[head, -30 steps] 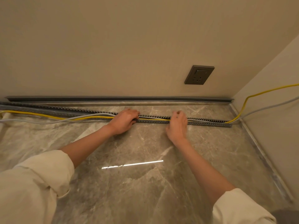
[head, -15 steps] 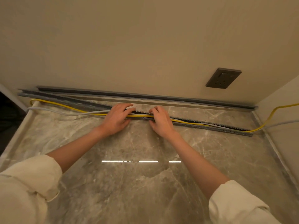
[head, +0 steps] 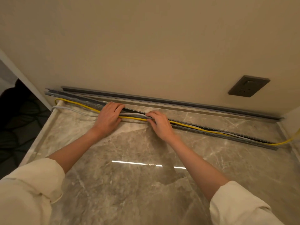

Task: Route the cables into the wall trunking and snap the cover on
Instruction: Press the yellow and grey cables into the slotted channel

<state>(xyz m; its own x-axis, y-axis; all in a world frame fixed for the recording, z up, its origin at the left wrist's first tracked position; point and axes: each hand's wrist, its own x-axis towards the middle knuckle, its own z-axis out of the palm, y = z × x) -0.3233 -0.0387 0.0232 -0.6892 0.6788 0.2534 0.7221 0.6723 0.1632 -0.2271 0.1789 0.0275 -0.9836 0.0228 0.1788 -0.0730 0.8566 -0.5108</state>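
Note:
A long grey slotted trunking lies open on the marble floor, angled away from the wall. A yellow cable and a pale grey cable run along it; right of my hands they sit inside the channel, left of them they lie loose on the floor. My left hand rests flat over the cables and trunking, fingers straight. My right hand pinches the cables at the channel with curled fingertips. The grey cover strip lies against the base of the wall, apart from the trunking.
A dark wall socket sits low on the beige wall at the right. At the left the floor ends at a raised marble edge, with a dark opening beyond. A side wall closes the right corner.
Both hands have slid left along the trunking and come closer together. More of the cables now sits in the channel to the right. The view has swung left.

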